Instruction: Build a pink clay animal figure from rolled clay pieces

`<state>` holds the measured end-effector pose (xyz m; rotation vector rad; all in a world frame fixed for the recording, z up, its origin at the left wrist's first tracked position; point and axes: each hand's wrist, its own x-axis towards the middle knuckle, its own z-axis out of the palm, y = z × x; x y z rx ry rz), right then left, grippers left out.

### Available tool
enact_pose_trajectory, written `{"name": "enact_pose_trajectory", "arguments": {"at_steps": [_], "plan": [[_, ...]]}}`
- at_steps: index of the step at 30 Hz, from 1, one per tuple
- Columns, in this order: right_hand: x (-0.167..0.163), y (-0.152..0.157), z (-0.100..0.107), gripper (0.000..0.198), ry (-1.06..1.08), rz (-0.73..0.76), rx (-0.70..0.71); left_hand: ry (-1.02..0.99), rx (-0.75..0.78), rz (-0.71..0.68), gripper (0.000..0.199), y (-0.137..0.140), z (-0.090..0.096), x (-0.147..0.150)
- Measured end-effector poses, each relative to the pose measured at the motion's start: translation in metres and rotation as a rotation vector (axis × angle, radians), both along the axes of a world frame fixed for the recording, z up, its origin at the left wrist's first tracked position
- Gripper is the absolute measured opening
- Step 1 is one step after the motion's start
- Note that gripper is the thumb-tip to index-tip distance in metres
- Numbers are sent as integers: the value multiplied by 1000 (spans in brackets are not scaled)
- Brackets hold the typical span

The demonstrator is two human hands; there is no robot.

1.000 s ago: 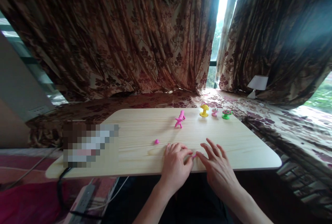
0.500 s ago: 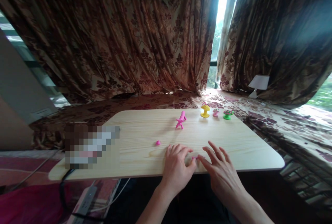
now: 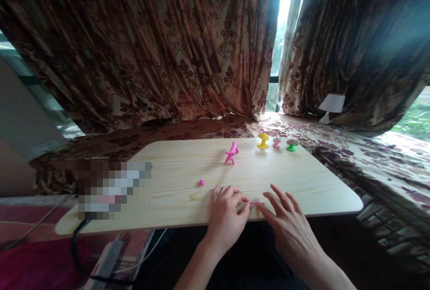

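So the thin pink strip (image 3: 256,203) looks like modelling clay to me, so I'd expect it to be next to weightless, soft and bendy, maybe a bit tacky rather than slippery, and easy to squash or snap because it's so skinny. I'd take it lightly by the middle with flat fingertips, since pinching an end would probably dent or stretch it. It's lying on the worktop (image 3: 174,164) close to the near edge, long axis running left to right, pretty much along that edge; can't pick out a front or back end. The left hand (image 3: 229,211) is at its left end, fingers bent, thumb close to the index finger, but I can't tell if they're actually pinching it. The right hand (image 3: 285,218) has its fingers spread, index fingertip at the strip. Further out there's a pink lump (image 3: 201,182) left of the hands, a pink figure (image 3: 231,153) beyond them, then a yellow mushroom (image 3: 263,141) toward the far edge.
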<state>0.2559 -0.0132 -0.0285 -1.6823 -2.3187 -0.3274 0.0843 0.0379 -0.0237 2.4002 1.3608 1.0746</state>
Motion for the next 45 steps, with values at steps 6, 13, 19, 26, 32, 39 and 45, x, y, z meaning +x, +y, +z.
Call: {"name": "enact_pose_trajectory", "arguments": {"at_steps": [6, 13, 19, 26, 32, 39, 45], "plan": [[-1, 8, 4, 51, -1, -17, -3, -9, -1, -9, 9, -2, 1, -1], [11, -3, 7, 56, -38, -24, 45, -19, 9, -34, 9, -3, 2, 0], [14, -3, 9, 53, -21, -53, 66, -7, -5, -42, 10, -5, 3, 0], [11, -7, 1, 53, -16, -24, 14, -4, -11, -54, 11, -5, 2, -1], [9, 4, 2, 51, -20, -22, 26, 10, -5, -42, 11, -6, 4, -1], [13, -8, 3, 48, -56, -10, 41, 13, 19, -36, 11, -8, 2, 0], [9, 6, 6, 44, -55, -22, 39, 0, 18, -44, 10, -8, 2, -1]]}}
